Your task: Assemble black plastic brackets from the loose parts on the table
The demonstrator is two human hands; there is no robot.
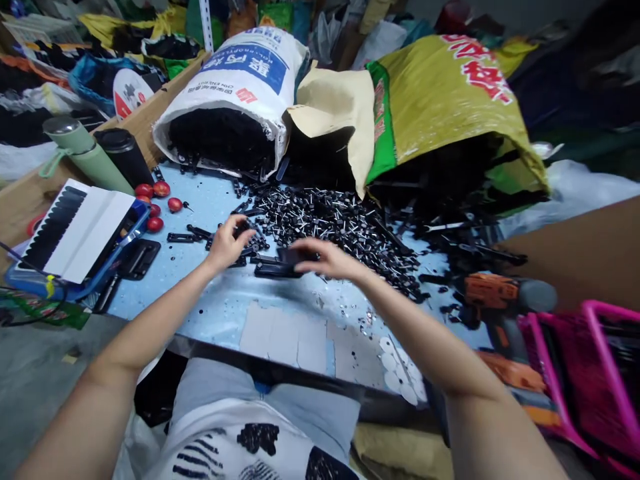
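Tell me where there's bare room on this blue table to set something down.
Bare patches: the table near its front edge, between the left hand and the cardboard pieces, and a strip between the blue box and the left hand. Crowded: the pile of black parts by the sacks, and around the orange drill.

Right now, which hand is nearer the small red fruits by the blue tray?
Left. The left hand sits just right of the small red fruits; the right hand lies farther right, over the flat black plastic part.
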